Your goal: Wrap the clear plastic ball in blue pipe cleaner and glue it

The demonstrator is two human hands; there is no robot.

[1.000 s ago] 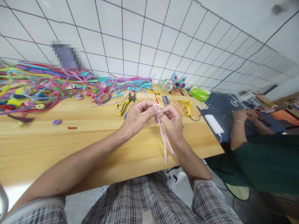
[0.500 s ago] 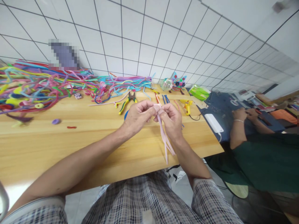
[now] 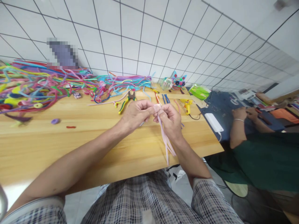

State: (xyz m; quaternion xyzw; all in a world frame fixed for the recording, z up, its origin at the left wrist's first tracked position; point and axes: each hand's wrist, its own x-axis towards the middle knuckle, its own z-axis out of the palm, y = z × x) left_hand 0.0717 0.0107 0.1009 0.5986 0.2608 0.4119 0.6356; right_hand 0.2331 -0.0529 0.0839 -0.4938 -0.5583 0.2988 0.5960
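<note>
Several pink pipe cleaners hang down from between my two hands, their loose ends spreading apart over the table. My left hand is closed, thumb and fingers pinching the upper end of the bunch. Close against it, my right hand also pinches the pink stems just below that point. The fingertips meet and hide how the stems join. Behind my left hand lie green-and-yellow pliers, jaws pointing away. A yellow glue gun rests beyond my right hand, with short blue pipe cleaners nearby.
Heaped colourful pipe cleaners cover the table's back left. A purple ring and a short red piece lie on the wooden table. A decorated figure and a green packet stand behind. A co-worker's hands are at right.
Both hands keep their pinch in nearly the same spot. My left hand has shifted slightly left, and the hanging pink ends have swung a little to the right.
</note>
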